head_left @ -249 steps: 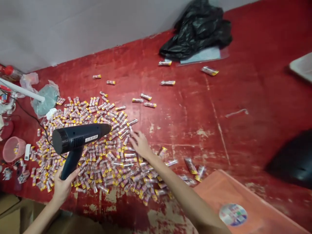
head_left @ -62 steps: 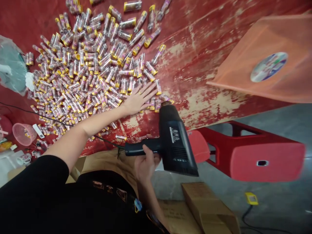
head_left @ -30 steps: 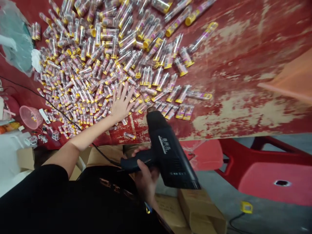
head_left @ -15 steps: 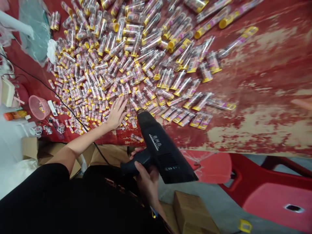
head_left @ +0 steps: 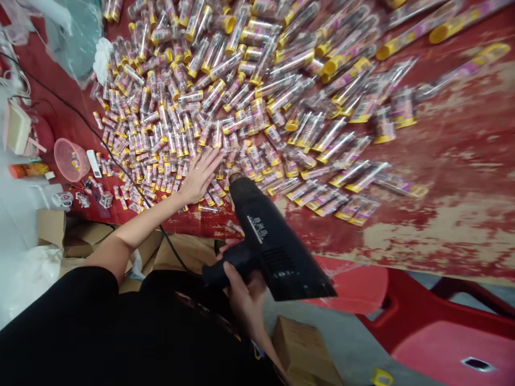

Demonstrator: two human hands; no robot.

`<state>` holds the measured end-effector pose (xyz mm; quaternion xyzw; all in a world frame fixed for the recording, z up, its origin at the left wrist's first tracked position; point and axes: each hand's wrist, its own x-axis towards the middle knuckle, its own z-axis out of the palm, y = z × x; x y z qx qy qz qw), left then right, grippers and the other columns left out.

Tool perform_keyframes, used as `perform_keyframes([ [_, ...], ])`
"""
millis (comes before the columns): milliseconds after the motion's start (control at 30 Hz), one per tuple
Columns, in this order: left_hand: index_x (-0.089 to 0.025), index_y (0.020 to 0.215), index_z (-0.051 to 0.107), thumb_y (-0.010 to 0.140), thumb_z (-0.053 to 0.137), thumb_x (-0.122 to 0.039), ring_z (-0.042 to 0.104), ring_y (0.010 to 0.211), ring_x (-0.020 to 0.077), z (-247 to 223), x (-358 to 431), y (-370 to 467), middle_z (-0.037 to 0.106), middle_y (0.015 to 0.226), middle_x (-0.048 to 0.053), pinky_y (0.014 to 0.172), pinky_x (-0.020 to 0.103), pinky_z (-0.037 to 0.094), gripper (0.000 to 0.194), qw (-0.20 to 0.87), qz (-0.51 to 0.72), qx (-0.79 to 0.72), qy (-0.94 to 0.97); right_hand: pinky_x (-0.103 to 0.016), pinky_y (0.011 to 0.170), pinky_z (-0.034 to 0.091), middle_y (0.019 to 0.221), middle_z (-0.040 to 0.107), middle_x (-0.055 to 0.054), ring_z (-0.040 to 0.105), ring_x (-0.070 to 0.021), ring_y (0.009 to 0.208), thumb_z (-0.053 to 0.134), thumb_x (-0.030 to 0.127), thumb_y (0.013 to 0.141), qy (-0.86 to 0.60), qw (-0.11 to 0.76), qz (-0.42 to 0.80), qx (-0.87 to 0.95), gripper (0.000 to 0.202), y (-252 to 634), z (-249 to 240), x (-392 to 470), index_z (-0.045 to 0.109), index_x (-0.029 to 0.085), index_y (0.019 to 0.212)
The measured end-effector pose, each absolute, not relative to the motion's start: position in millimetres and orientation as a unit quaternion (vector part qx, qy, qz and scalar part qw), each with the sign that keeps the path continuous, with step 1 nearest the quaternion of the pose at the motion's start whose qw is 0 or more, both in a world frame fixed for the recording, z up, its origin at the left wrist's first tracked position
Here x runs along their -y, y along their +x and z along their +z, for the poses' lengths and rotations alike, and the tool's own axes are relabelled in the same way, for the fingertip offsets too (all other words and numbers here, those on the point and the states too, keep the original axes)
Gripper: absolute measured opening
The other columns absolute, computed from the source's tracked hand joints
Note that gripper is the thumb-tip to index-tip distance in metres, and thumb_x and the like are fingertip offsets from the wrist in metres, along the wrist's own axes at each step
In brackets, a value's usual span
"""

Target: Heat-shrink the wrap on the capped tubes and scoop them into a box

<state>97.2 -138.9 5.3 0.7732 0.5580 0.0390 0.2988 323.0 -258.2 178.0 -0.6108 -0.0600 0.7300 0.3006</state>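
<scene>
My right hand is wrapped round the grip of a black heat gun, its nozzle turned toward the tubes on the table. Flat among small clear tubes with yellow ends and printed labels rests my left hand, fingers stretched out and palm down. It touches the tubes just left of the nozzle. A row of tubes lies side by side to the right of the nozzle. The black cord runs from the grip under my left forearm and across the table.
The red table has worn, pale patches. A pink basket, a white mug and an orange bottle stand at the left. Cardboard boxes sit below the edge, and a red chair is at lower right.
The view has shifted, so the tubes at the right appear farther right. Both hands keep nearly the same pose; the heat gun stays gripped, its nozzle still beside my left hand.
</scene>
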Motion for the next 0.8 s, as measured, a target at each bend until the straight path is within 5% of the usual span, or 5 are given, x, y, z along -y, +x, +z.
perform_keyframes([
  [167, -0.032, 0.163, 0.006, 0.105, 0.009, -0.048, 0.005, 0.158, 0.0219, 18.2, 166.3, 89.8, 0.016, 0.170, 0.007, 0.126, 0.053, 0.007, 0.060, 0.306, 0.041, -0.612, 0.729, -0.032, 0.082, 0.052, 0.097, 0.070, -0.004, 0.066, -0.0185, 0.085, 0.073, 0.036, 0.076, -0.610, 0.258, 0.749, 0.036, 0.034, 325.4, 176.2, 279.6, 0.065, 0.020, 0.105],
  [333, -0.032, 0.162, 0.014, 0.106, 0.015, -0.046, 0.007, 0.158, 0.0224, 20.7, 130.7, 103.6, 0.019, 0.169, 0.008, 0.126, 0.054, 0.010, 0.058, 0.270, 0.089, -0.614, 0.736, -0.032, 0.076, 0.053, 0.081, 0.068, -0.001, 0.064, -0.0177, 0.077, 0.077, 0.038, 0.068, -0.697, 0.359, 0.621, 0.000, 0.030, 331.2, 146.5, 247.7, 0.063, 0.019, 0.086],
  [500, -0.028, 0.160, 0.024, 0.104, 0.015, -0.053, 0.003, 0.159, 0.0229, 10.5, -5.5, 172.7, 0.017, 0.170, 0.008, 0.126, 0.054, 0.006, 0.062, 0.236, 0.159, -0.555, 0.781, -0.029, 0.071, 0.054, 0.072, 0.063, 0.003, 0.061, -0.0145, 0.070, 0.081, 0.038, 0.063, -0.741, 0.504, 0.444, 0.014, 0.033, 353.5, 117.9, 150.8, 0.055, 0.019, 0.073],
  [633, -0.030, 0.156, 0.035, 0.102, 0.019, -0.056, 0.002, 0.159, 0.0257, -20.1, -155.6, 261.9, 0.022, 0.169, 0.003, 0.126, 0.057, 0.002, 0.062, 0.261, 0.165, -0.495, 0.812, -0.030, 0.081, 0.056, 0.083, 0.066, 0.001, 0.065, -0.0149, 0.080, 0.076, 0.033, 0.067, -0.668, 0.608, 0.427, 0.041, 0.028, 366.3, 111.4, 78.9, 0.057, 0.019, 0.083],
  [800, -0.027, 0.150, 0.046, 0.100, 0.028, -0.061, 0.005, 0.157, 0.0334, -70.7, -289.9, 364.8, 0.030, 0.166, 0.000, 0.126, 0.064, 0.002, 0.063, 0.315, 0.074, -0.510, 0.797, -0.033, 0.085, 0.058, 0.097, 0.070, -0.004, 0.068, -0.0169, 0.087, 0.069, 0.031, 0.079, -0.670, 0.634, 0.379, 0.074, 0.027, 373.4, 98.0, 38.4, 0.062, 0.017, 0.101],
])
